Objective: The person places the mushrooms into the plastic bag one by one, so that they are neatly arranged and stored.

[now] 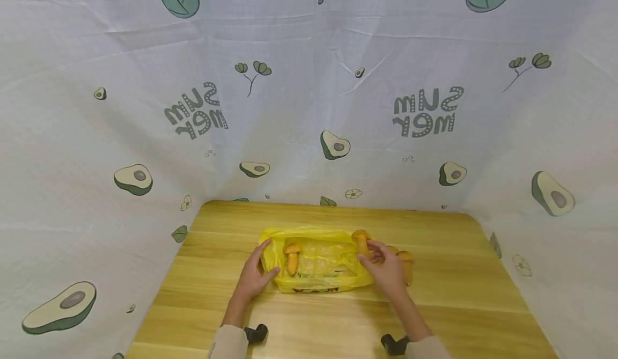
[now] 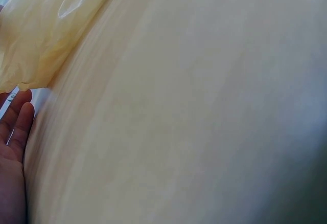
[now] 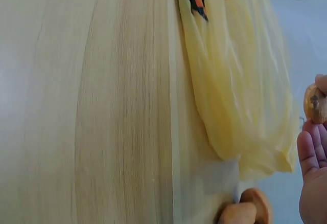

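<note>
A yellow plastic bag (image 1: 318, 234) lies on the table with its mouth spread upward, and one orange-brown mushroom (image 1: 292, 259) shows inside near its left end. My left hand (image 1: 253, 277) is at that end, thumb and index finger spread straight along the bag's edge. In the left wrist view the fingers (image 2: 23, 124) lie fairly straight just under the bag's corner. My right hand (image 1: 386, 268) pinches another mushroom (image 1: 361, 239) between thumb and fingers, cap up, over the bag's right end. The right wrist view catches only part of this held mushroom (image 3: 315, 104).
Beyond the right hand, more mushrooms (image 1: 406, 259) lie close together on the wooden table (image 1: 217, 230), partly hidden by the hand. A white cloth (image 1: 289, 107) printed with avocados and leaves hangs behind the table and along both sides.
</note>
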`<state>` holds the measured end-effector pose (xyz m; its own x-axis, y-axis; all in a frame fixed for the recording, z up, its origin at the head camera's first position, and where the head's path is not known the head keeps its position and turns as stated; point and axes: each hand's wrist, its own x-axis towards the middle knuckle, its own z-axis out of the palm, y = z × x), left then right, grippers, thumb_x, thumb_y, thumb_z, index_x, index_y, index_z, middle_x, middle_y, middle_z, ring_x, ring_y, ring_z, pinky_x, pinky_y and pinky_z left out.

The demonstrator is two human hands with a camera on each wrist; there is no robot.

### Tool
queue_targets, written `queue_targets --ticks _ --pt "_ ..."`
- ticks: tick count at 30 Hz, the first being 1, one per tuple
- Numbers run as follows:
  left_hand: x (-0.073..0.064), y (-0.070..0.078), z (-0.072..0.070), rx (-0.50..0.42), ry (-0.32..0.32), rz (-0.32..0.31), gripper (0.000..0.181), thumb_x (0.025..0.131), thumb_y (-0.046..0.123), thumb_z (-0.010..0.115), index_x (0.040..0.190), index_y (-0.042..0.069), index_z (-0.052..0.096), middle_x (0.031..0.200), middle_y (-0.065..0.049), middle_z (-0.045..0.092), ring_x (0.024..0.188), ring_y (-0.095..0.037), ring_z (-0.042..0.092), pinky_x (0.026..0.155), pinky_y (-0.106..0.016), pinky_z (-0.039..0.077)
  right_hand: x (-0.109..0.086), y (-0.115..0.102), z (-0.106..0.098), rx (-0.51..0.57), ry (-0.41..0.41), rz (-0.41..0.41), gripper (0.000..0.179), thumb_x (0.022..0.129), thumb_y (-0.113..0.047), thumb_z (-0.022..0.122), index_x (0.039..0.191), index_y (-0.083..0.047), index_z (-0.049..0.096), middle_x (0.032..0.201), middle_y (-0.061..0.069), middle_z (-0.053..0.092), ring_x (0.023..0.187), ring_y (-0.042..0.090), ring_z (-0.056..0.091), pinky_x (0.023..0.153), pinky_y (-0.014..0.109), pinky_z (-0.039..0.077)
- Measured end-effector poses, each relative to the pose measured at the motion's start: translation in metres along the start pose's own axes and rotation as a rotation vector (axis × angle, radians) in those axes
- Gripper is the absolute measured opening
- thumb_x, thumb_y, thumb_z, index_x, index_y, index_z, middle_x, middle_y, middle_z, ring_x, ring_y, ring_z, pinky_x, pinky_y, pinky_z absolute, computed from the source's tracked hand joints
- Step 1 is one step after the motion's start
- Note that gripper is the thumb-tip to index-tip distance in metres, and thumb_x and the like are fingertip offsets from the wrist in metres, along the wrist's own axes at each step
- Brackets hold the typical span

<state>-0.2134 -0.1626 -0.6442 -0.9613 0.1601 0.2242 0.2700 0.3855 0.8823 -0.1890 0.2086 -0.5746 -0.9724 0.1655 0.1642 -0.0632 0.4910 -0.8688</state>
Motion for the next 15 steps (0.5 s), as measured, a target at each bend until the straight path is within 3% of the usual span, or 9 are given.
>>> queue_targets --ticks 15 --pt "-0.002 0.000 -0.001 0.018 0.001 0.016 0.081 0.091 0.026 0.077 0.161 0.022 0.036 0.165 -0.016 0.037 0.152 -0.045 0.031 0.119 -0.069 0.027 -0.007 -0.010 0.039 0.093 -0.051 -0.055 0.047 0.086 -0.016 0.085 0.129 -0.005 0.069 0.117 0.009 0.073 0.091 0.016 0.064 0.080 0.024 0.056"
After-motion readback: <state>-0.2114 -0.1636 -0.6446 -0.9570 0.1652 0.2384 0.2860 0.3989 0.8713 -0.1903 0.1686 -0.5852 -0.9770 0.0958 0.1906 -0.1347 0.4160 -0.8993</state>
